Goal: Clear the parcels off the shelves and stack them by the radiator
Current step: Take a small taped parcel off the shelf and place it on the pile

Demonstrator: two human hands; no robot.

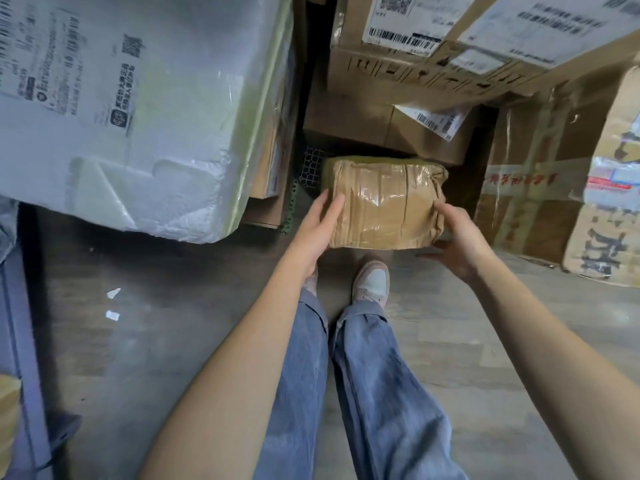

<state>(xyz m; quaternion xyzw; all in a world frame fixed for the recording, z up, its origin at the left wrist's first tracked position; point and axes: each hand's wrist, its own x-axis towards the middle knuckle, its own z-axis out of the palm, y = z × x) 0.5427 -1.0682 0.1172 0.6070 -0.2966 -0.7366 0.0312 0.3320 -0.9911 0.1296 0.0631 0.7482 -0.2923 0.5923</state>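
The light was dim and soft, brightest on the big white plastic-wrapped foam box (114, 109) at far left. Glare streaked the glossy tape of the small brown paper-wrapped parcel (384, 206). Edges bowed with wide-angle distortion, and labels were smeared by blur.

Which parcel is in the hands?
The small tape-wrapped brown parcel, centre, held between left hand and right hand. The white foam box and labelled cardboard cartons sit untouched.
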